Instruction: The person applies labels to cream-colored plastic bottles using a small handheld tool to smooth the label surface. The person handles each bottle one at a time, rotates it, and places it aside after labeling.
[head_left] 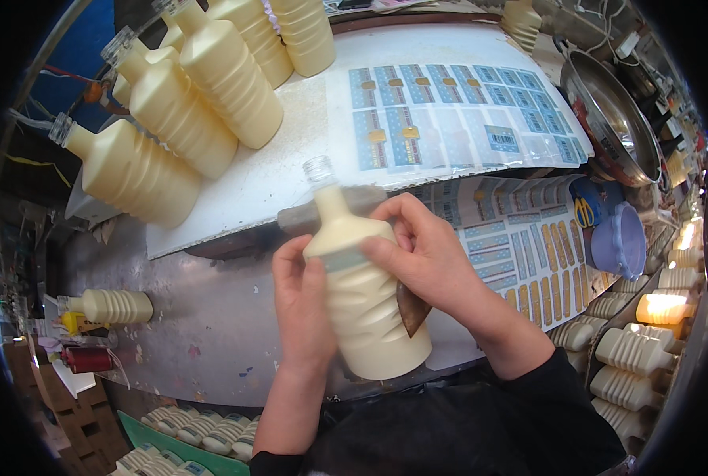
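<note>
A cream plastic bottle (378, 325) with a clear ringed neck leans slightly in front of me, base toward my body. Across its shoulder runs a pale blue label strip (346, 259). On the bottle's left side is my left hand (300, 305), closed, with thumb and fingertips at the strip's left end. My right hand (429, 254) is closed at the other side, its thumb pressing the strip's right end. From under the right palm sticks a brown, flat, pointed piece (411, 309), like a scraper, lying against the bottle. Behind the bottle's neck shows a grey pad (297, 217).
Several cream bottles (183, 103) stand on the white board (306, 111) at the far left. Label sheets (457, 95) lie on that board and below it. To the right are yellow-handled scissors (582, 211), a purple basin (619, 242) and a metal pan (612, 111). One bottle (116, 305) lies at left.
</note>
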Demonstrator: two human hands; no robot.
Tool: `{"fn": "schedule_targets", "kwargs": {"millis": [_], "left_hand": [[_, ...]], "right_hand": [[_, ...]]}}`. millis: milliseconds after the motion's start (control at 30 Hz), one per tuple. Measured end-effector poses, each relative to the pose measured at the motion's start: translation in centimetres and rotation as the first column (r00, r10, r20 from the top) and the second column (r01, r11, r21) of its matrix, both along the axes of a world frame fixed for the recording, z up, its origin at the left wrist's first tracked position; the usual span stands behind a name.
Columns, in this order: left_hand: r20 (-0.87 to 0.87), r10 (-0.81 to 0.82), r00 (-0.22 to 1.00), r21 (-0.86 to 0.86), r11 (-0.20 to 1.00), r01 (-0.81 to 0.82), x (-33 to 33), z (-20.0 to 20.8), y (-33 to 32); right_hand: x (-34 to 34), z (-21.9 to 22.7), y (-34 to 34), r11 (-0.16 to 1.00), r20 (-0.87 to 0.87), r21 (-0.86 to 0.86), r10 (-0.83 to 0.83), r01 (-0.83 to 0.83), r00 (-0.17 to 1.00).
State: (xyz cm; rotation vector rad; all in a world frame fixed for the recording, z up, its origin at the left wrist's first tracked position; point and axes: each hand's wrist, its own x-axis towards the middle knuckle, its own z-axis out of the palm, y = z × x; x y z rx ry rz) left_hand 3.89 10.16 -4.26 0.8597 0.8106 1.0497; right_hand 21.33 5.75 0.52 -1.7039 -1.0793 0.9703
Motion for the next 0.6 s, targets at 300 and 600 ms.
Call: {"fn": "schedule_targets", "kwargs": {"millis": [300, 600], "left_hand": [[0.011, -0.001, 1.0, -0.005, 1.0, 0.002, 0.1, 0.0, 0.1], [-0.03, 0.008, 1.0, 0.009, 1.0, -0.008, 0.2, 0.0, 0.0]], "right_hand": [[0.1, -0.5, 0.0, 1.0, -0.033, 0.015, -0.005, 0.005, 0.999], [1.1, -1.9, 0.0, 0.997, -0.389, 0.076, 0.035, -0.006, 0.92]]}}
